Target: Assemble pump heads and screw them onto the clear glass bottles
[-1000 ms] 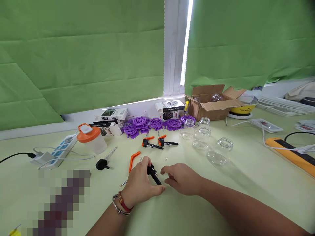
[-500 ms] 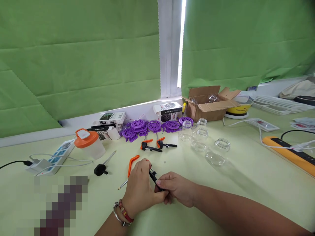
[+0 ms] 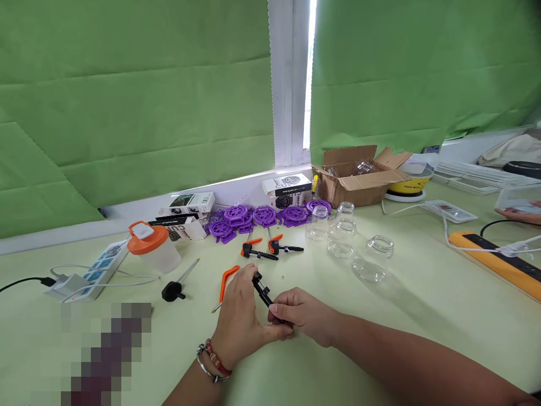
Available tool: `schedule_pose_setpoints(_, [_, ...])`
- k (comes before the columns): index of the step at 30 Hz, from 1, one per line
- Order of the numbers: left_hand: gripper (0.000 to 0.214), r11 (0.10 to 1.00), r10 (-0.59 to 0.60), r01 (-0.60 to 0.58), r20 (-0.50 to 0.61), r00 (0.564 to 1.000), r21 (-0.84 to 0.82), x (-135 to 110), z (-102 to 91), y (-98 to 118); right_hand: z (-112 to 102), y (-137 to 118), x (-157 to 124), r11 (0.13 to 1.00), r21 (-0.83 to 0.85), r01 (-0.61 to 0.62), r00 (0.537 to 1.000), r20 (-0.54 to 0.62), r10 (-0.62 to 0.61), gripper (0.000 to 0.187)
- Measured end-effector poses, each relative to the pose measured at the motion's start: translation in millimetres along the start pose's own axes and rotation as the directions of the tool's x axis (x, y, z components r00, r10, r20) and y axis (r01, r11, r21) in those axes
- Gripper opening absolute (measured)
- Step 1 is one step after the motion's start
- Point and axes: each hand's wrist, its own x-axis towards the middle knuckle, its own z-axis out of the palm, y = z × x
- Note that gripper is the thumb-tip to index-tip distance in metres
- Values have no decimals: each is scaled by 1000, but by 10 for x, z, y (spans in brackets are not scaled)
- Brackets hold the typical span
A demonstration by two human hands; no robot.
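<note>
A slim black plastic part (image 3: 262, 290) with a rounded head lies tilted between my two hands. My left hand (image 3: 239, 318) holds its upper end with the fingers and has the thumb stretched beneath toward the lower end. My right hand (image 3: 306, 313) pinches that lower end between thumb and fingers. Beside my left hand lie a bent orange lever (image 3: 226, 282) and the tip of a metal rod (image 3: 217, 308), partly hidden by the hand. Two black-and-orange assemblies with metal rods, one nearer (image 3: 260, 255) and one farther (image 3: 288, 248), lie beyond. A tiny metal piece (image 3: 283, 277) rests close by.
Purple round plastic parts (image 3: 264, 215) lie at the back, near an open cardboard box (image 3: 359, 189). Several glass jars (image 3: 372, 265) stand right. Leftward are a black-handled screwdriver (image 3: 173, 291), an orange-lidded cup (image 3: 154, 248) and a power strip (image 3: 105, 268). Another person's hand (image 3: 519, 216) shows far right.
Both my hands have risen slightly with the black part, showing more of its head. The metal rod is more covered by my left hand. Another person's hand with a clear container has appeared far right.
</note>
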Motion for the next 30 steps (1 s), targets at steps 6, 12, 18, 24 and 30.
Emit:
schedule_pose_setpoints(6, [98, 988, -17, -11, -174, 985, -156, 1, -65, -69, -171, -113, -68, 691, -693, 204, 897, -151, -416, 33])
schedule_pose_setpoints(12, [48, 625, -368, 353, 136, 920, -697, 96, -92, -122, -333, -52, 6, 115, -990, 85, 750, -12, -661, 28])
schedule_pose_setpoints(18, [36, 429, -424, 427, 240, 873, -796, 163, -51, -131, -390, 39, 146, -57, -998, 39, 746, 67, -662, 22])
schedule_pose_setpoints(24, [33, 405, -428, 442, 262, 865, -800, 149, -47, -112, -400, 76, 183, -67, -997, 30, 743, 67, -666, 25])
schedule_pose_setpoints(30, [35, 362, -613, 495, 198, 765, -790, 252, -148, -345, -473, 103, 207, 39, -999, 25, 712, -10, -702, 38])
